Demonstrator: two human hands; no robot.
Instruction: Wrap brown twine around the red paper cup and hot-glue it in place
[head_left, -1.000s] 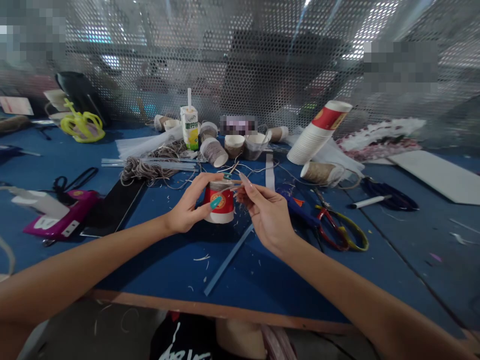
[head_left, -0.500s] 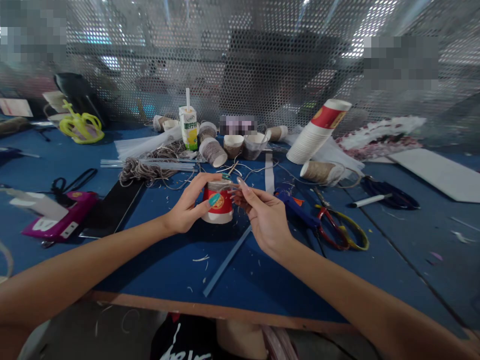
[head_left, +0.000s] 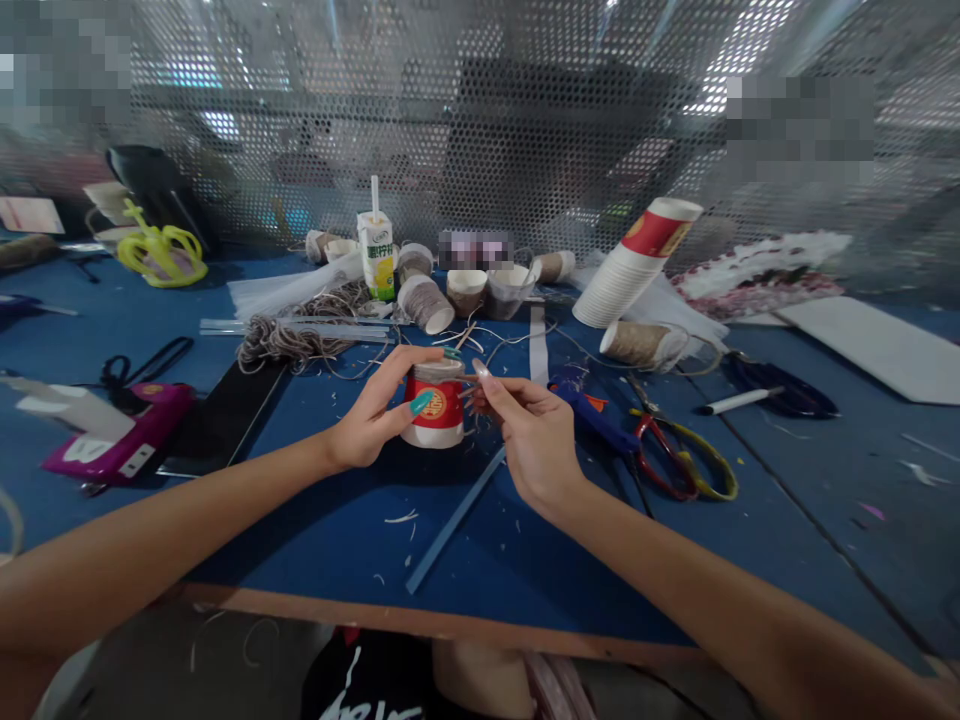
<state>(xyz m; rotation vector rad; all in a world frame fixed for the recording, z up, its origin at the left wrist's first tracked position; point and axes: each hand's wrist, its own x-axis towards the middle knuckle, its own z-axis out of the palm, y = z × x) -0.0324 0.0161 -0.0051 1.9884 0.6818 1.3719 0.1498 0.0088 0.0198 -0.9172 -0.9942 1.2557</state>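
Observation:
A red and white paper cup point(head_left: 442, 425) with a gold emblem is held upside down just above the blue table. Twine point(head_left: 437, 371) wraps the cup's narrow upper end. My left hand point(head_left: 379, 415) grips the cup from the left, thumb on its red side and fingers over the top. On the cup's right, my right hand point(head_left: 529, 425) pinches the loose end of the twine between thumb and fingers, close to the wrapped band. A clear glue stick point(head_left: 454, 525) lies on the table below the hands.
Behind stand a juice carton point(head_left: 377, 258), a twine bundle point(head_left: 281, 343) and several twine-wrapped cups point(head_left: 427, 305). To the right are stacked paper cups point(head_left: 630, 265), a blue glue gun point(head_left: 596, 415) and scissors point(head_left: 686, 465). A purple glue gun point(head_left: 124, 440) lies left.
The cup has turned slightly, so its gold emblem shows more fully. My left thumb has shifted a little left on it. My right hand still pinches the twine.

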